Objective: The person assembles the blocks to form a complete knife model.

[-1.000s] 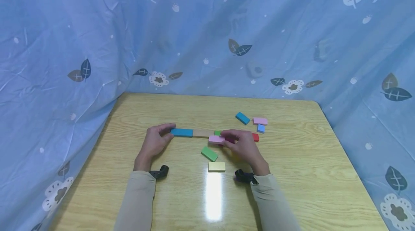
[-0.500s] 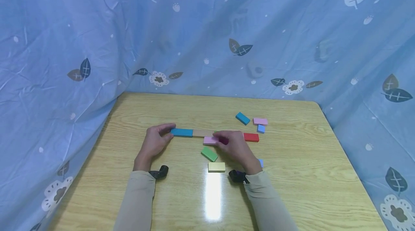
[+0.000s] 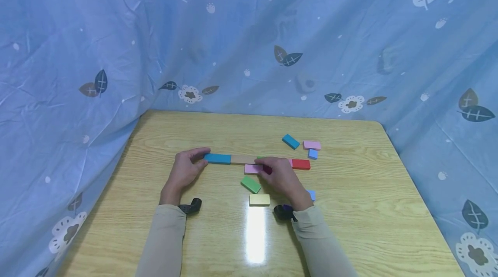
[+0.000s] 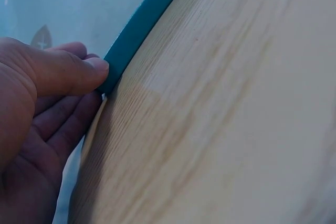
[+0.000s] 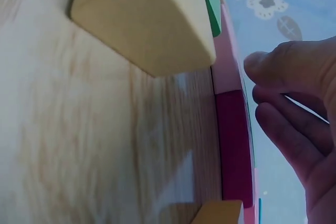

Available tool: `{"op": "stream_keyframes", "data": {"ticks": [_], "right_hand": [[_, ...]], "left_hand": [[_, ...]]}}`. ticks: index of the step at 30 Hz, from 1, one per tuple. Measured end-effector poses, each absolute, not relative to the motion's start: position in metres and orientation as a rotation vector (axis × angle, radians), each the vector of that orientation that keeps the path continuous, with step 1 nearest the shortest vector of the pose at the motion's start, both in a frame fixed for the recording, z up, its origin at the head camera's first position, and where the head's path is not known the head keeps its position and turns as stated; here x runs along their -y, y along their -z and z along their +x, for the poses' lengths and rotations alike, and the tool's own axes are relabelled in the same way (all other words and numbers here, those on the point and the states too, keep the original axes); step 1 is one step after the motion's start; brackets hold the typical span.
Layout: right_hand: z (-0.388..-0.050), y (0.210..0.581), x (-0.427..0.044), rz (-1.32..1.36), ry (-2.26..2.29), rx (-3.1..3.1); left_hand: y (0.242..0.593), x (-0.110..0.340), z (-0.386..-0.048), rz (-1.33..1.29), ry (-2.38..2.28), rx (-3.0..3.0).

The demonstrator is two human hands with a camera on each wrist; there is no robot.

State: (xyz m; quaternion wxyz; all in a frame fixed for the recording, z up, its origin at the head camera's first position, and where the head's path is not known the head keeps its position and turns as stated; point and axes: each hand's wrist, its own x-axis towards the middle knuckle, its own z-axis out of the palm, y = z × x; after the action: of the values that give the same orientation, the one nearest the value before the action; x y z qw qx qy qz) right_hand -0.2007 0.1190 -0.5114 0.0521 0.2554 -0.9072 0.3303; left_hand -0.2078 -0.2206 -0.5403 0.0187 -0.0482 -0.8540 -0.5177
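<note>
In the head view my left hand [image 3: 186,169] pinches the left end of a blue block [image 3: 218,159] that heads a straight row. In the left wrist view its thumb lies against the blue block [image 4: 142,30]. The right hand [image 3: 282,175] is over the row, just right of a light pink block [image 3: 253,169] in front of it. In the right wrist view the thumb and fingers of the right hand [image 5: 299,93] are apart with nothing seen between them, close beside the pink block [image 5: 227,61] and a magenta block [image 5: 234,150]. The hand partly hides the row in the head view.
A tan block [image 3: 243,160] and a red block [image 3: 301,164] belong to the row. Loose around it lie a green block [image 3: 250,184], a pale yellow block [image 3: 259,200], a dark blue block [image 3: 291,141], a pink block [image 3: 312,145] and a small blue block [image 3: 313,154].
My right hand has shifted left, and the light pink block in front of the row moved left with it, then stayed put. The left hand has kept its place on the blue block.
</note>
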Motion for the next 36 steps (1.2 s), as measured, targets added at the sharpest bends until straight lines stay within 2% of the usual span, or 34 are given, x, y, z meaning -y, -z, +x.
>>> {"op": "stream_keyframes", "data": {"ticks": [25,36], "right_hand": [[-0.202,0.513,-0.113,0.806,-1.102,2.761],[-0.197,0.513,-0.175,0.599,-1.537,2.688]], "left_hand": [[0.541,0.221,-0.208,-0.139,1.587,2.655],[0.539,0.220,-0.208,-0.120,1.600,2.653]]}}
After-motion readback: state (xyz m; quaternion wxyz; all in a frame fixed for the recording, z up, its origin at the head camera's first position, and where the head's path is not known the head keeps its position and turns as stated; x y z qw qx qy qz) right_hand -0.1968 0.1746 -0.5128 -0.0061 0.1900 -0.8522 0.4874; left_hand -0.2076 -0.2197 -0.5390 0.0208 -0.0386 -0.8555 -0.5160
